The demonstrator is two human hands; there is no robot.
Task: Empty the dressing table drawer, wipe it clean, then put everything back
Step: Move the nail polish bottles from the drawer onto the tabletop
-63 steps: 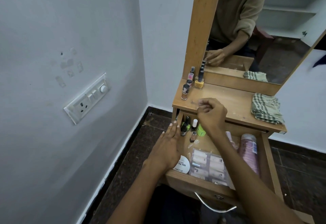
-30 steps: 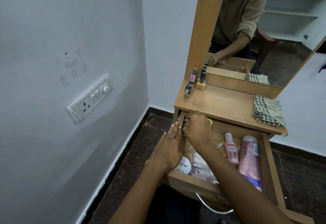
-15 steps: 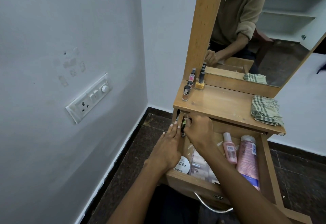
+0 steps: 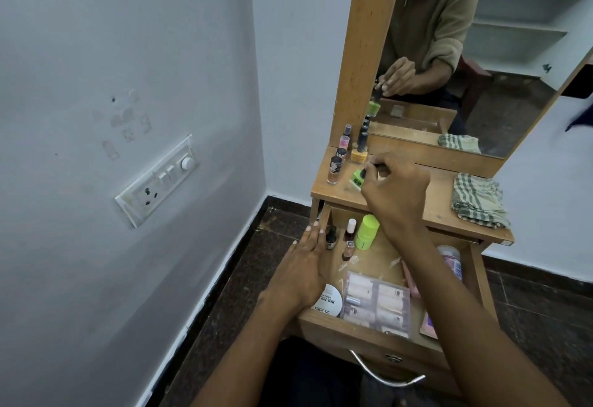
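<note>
While pinched, fingers (image 4: 373, 167) on polish bottle (image 4: 356, 178)

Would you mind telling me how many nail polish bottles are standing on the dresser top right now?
5: four standing by the mirror frame, at and, plus a green one the right hand is setting down. Reflections aren't counted; the hand may hide others.

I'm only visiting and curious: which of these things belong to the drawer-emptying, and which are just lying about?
Part of the job:
- open wooden drawer
- small green nail polish bottle pinched by the right hand
- lime-green cylindrical tube in the drawer
- folded checked cloth

Just there:
- white wall switchboard
- tall mirror
</note>
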